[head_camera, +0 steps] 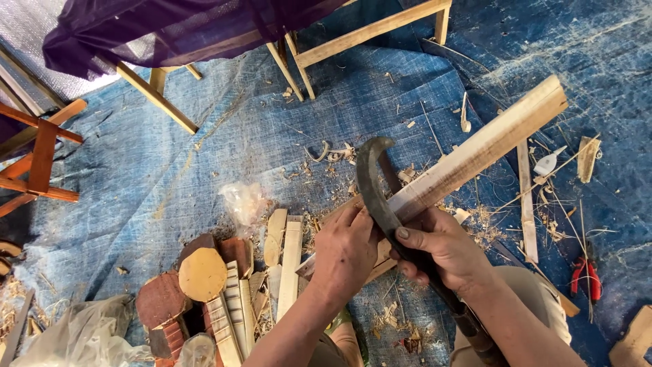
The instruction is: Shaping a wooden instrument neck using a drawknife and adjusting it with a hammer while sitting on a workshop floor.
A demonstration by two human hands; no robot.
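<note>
While the right hand (441,248) grips the curved dark blade (372,183) and the left hand (346,251) clamps the long wooden slat (475,153) mid-tarp (204,156), shaving probably goes best with shallow strokes, left fingers behind the edge.

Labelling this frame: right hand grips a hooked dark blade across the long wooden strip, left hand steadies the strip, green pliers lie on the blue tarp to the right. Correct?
One slip: the pliers have red handles, not green, as the head view shows. The rest holds: the right hand grips the hooked dark blade across the long wooden strip, the left hand steadies it, and the blue tarp lies beneath.
</note>
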